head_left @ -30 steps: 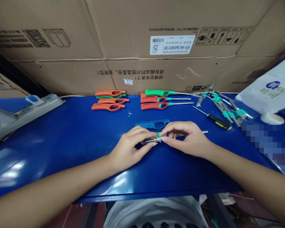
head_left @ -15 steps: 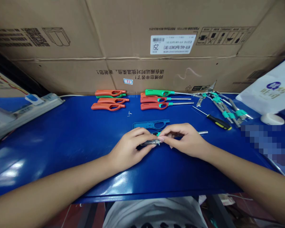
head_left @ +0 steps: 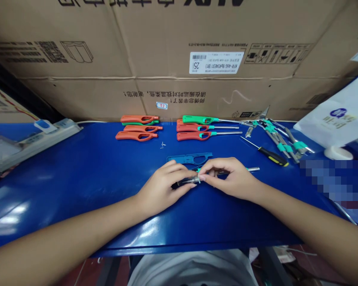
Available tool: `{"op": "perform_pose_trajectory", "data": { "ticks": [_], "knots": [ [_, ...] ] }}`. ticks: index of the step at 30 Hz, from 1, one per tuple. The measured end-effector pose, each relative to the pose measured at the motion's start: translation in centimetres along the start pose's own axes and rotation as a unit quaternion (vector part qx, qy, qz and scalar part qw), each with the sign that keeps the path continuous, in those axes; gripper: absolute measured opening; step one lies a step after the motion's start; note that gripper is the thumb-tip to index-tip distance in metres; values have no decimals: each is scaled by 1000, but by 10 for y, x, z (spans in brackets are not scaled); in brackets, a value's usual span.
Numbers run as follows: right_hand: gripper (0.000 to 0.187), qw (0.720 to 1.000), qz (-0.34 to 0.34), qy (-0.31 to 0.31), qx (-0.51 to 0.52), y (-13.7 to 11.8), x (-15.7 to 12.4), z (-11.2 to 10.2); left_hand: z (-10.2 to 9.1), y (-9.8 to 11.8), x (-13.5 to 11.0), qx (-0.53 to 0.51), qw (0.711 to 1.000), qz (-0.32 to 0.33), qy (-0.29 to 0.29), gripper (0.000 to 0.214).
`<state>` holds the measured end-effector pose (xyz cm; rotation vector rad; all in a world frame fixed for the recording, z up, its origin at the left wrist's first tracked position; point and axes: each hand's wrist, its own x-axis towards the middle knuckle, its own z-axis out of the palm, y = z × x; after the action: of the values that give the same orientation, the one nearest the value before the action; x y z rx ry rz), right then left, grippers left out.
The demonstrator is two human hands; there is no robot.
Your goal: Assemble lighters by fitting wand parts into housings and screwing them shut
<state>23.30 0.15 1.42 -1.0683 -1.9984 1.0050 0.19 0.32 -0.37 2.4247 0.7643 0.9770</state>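
Left hand [head_left: 162, 186] grips the slim tube [head_left: 187, 181] between thumb and fingers; blue handle shell [head_left: 179, 159] lies at the tube's 12 o'clock; right hand [head_left: 231, 176], fingertips narrow, pinches the tube's 3 o'clock end; screwdriver [head_left: 272, 156] lies at that hand's 2 o'clock

Upside-down printed cardboard [head_left: 164, 59] along back; power strip [head_left: 49, 139] left; white bag [head_left: 343, 104] right.
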Motion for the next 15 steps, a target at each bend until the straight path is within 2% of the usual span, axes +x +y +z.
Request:
{"op": "perform_pose_trajectory", "data": {
  "ticks": [3, 6, 8, 11, 15],
  "knots": [
    [17, 1000, -3, -2, 5, 1, 0, -1, 0, -1, -1, -9, 1000, -10, -11, 23],
    [21, 999, -24, 23, -10, 3, 1, -4, 0, 1, -1, -18, 999, -35, -4, 24],
    [21, 995, -67, 31, -68, 5, 1, -8, -1, 2, 0, -20, 998, -56, 10, 21],
    [18, 971, -120, -15, -204, 10, 0, -13, -2, 5, 1, -22, 996, -79, 34, 15],
    [21, 936, -119, -68, -324, 14, -1, -14, -2, 7, 2, -29, 994, -96, 46, 15]
  ]
}}
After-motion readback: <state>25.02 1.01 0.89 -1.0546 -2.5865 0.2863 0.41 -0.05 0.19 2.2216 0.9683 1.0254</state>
